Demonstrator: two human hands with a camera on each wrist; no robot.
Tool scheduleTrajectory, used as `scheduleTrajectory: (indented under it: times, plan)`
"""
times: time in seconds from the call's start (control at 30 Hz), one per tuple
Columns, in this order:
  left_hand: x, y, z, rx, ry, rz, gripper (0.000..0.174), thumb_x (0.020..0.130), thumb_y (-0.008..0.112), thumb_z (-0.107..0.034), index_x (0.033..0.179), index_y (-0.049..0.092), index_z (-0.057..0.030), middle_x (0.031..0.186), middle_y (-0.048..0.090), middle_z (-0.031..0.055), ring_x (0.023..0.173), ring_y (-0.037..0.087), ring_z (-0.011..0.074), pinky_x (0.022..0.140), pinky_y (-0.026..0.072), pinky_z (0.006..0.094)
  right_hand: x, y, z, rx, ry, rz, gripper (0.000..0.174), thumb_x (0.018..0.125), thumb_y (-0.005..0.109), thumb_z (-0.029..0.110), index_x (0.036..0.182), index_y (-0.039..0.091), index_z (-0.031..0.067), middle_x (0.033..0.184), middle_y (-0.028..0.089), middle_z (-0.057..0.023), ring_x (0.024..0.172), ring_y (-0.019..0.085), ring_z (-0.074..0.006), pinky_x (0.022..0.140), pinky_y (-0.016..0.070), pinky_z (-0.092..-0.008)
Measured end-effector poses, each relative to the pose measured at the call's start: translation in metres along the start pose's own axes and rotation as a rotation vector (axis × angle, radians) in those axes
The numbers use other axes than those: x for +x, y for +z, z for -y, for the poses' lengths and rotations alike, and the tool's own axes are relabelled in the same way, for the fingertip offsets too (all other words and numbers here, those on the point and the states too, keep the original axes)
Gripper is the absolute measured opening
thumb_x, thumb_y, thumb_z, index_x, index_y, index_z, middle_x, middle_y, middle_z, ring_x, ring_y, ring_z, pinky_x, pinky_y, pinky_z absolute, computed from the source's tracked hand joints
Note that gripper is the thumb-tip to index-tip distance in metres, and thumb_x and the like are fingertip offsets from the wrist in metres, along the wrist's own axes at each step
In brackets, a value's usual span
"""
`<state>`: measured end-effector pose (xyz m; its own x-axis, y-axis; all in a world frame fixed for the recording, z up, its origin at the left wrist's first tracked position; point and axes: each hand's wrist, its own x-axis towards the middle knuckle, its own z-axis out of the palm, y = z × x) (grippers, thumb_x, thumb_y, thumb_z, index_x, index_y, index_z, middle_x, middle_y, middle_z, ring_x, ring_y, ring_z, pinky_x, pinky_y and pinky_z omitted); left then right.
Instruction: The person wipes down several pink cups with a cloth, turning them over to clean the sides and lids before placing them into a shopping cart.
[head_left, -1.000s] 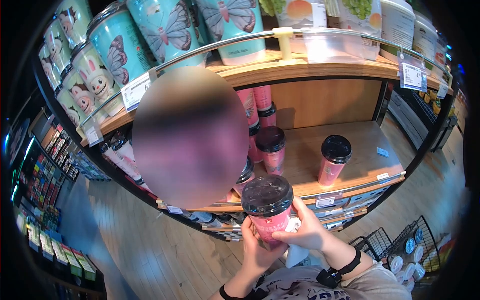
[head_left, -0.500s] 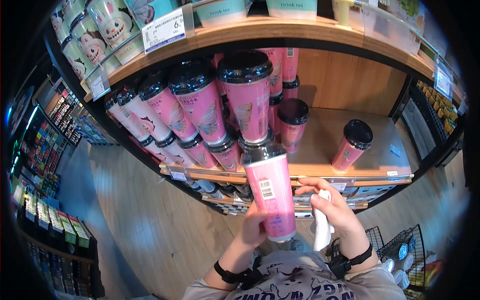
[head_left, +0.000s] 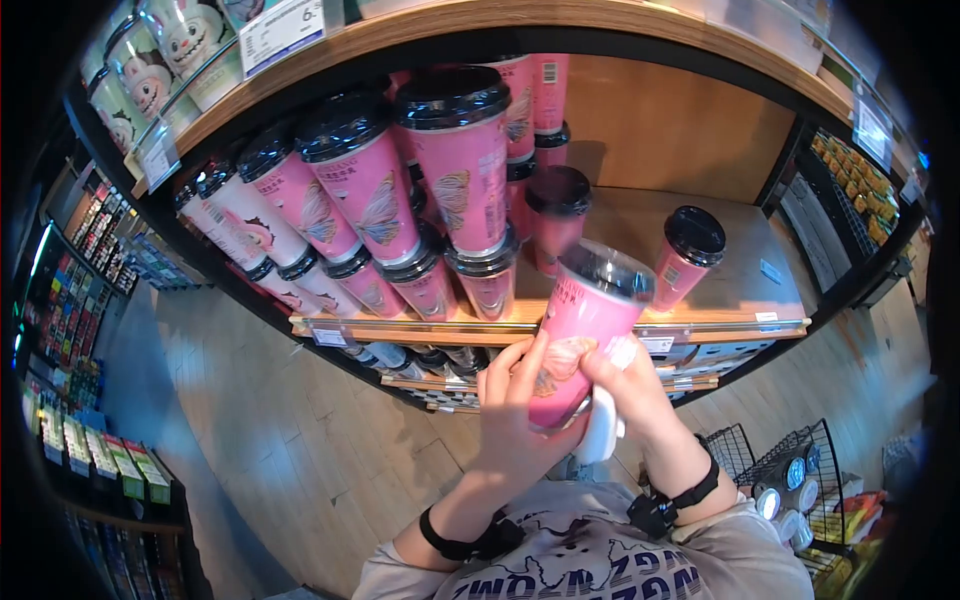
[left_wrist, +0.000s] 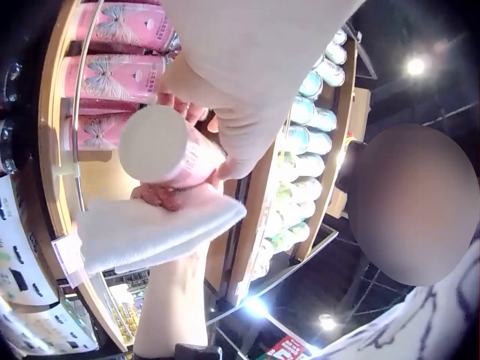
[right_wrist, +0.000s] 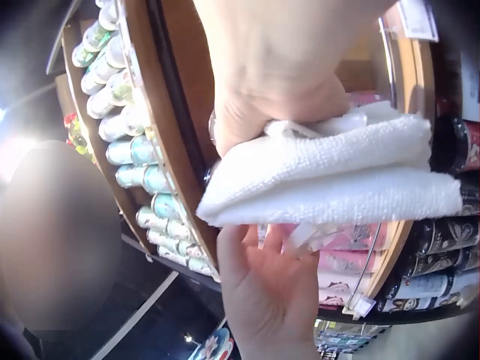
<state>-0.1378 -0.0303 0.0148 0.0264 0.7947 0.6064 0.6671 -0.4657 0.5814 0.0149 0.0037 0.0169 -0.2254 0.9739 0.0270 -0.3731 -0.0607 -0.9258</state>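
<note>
A pink paper cup with a black lid and a butterfly print leans to the right in front of the shelf. My left hand grips its lower part, fingers along its left side. On the cup's right side lies the thumb of my right hand, which also holds a folded white cloth. The left wrist view shows the cup's round white base with the cloth beside it. In the right wrist view the cloth hangs below the right hand and hides most of the cup.
Stacked pink cups fill the shelf's left part. One single pink cup stands at the right of the wooden shelf board. The upper shelf edge runs overhead. At lower right is a black wire basket with containers.
The cup turned from its barcode side to its butterfly side and now tilts right. My right hand with the cloth, apart half a second ago, is back at the cup.
</note>
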Motion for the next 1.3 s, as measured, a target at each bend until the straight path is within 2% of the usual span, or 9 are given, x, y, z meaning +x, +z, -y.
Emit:
scheduleTrajectory:
  times: [0.27,0.37,0.53,0.57,0.67,0.93,1.07,1.17,1.3]
  plan:
    - [-0.014,-0.005,0.028,-0.954,-0.547,0.114,0.047,0.087,0.059,-0.019,0.127,0.045,0.0002,0.117,0.056,0.008,0.098,0.053,0.0126,0.085,0.0441,0.0284,0.015,-0.043,-0.021,0.489,0.148,0.22,0.087,0.074,0.068,0.055,0.134,0.038,-0.0018,0.118,0.056,-0.0256,0.102,0.062,-0.0311,0.084,0.0548,-0.0418]
    - [-0.019,-0.002,0.033,-1.366,-0.654,0.448,0.042,0.088,0.057,-0.008,0.128,0.046,0.0022,0.109,0.061,0.0045,0.096,0.056,0.0106,0.085,0.0438,0.0239,0.015,-0.03,-0.017,0.588,0.12,0.308,0.092,0.072,0.07,0.053,0.137,0.033,-0.0019,0.124,0.05,-0.0308,0.106,0.06,-0.0364,0.089,0.0526,-0.0454]
    - [-0.02,-0.001,0.013,-1.009,-0.631,0.483,0.051,0.079,0.072,-0.012,0.124,0.052,0.001,0.114,0.059,0.0076,0.099,0.058,0.0109,0.081,0.0477,0.0239,0.015,-0.04,-0.042,0.517,0.109,0.181,0.073,0.077,0.067,0.047,0.127,0.046,-0.0015,0.109,0.062,-0.0167,0.092,0.064,-0.0243,0.083,0.0528,-0.0378]
    - [-0.019,0.0,0.01,-0.841,-0.552,0.321,0.055,0.074,0.075,-0.014,0.123,0.052,0.0002,0.112,0.059,0.0093,0.098,0.059,0.0134,0.082,0.0481,0.0258,0.014,-0.052,-0.033,0.384,0.156,0.229,0.061,0.08,0.065,0.045,0.12,0.05,0.0017,0.089,0.064,-0.0101,0.068,0.061,-0.0168,0.069,0.0515,-0.0326]
    - [-0.015,0.0,0.013,-0.366,-0.303,0.028,0.065,0.062,0.083,-0.017,0.118,0.054,-0.0015,0.109,0.056,0.0123,0.1,0.056,0.0243,0.087,0.045,0.0349,0.014,-0.039,-0.03,0.328,0.007,0.283,0.051,0.083,0.063,0.044,0.112,0.052,0.0039,0.076,0.058,-0.0057,0.053,0.051,-0.0121,0.056,0.0446,-0.0274]
    - [-0.032,0.014,0.024,0.269,0.168,-0.275,0.069,0.058,0.08,-0.018,0.119,0.049,-0.0062,0.112,0.051,0.0118,0.103,0.048,0.0291,0.092,0.0316,0.0432,0.004,-0.017,-0.026,0.249,0.04,0.169,0.052,0.078,0.069,0.05,0.098,0.054,0.0042,0.06,0.051,-0.0052,0.052,0.047,-0.0134,0.051,0.0351,-0.0248]
    - [-0.029,0.015,0.026,0.228,0.124,-0.241,0.074,0.058,0.081,-0.017,0.122,0.047,-0.0052,0.113,0.051,0.0133,0.105,0.048,0.0311,0.093,0.034,0.0436,0.004,-0.024,-0.026,0.353,0.062,0.293,0.046,0.082,0.071,0.031,0.112,0.05,0.0023,0.085,0.059,-0.0046,0.069,0.056,-0.0099,0.059,0.0461,-0.0255]
    - [-0.021,0.011,0.016,0.102,0.003,-0.099,0.078,0.057,0.082,-0.015,0.124,0.045,-0.001,0.119,0.05,0.0164,0.107,0.049,0.0333,0.093,0.0402,0.0423,-0.005,-0.004,-0.014,-0.163,0.071,0.043,0.059,0.077,0.075,0.011,0.125,0.043,-0.0006,0.116,0.056,-0.0084,0.105,0.055,-0.0141,0.092,0.0454,-0.0313]
    - [-0.03,0.017,0.02,-0.185,-0.211,-0.082,0.083,0.054,0.083,-0.008,0.125,0.043,0.0025,0.118,0.051,0.0169,0.108,0.052,0.0349,0.092,0.0445,0.0412,-0.008,0.011,-0.007,-0.469,-0.139,0.137,0.082,0.07,0.081,0.021,0.136,0.036,0.0023,0.121,0.056,-0.0127,0.115,0.052,-0.0203,0.099,0.0411,-0.0351]
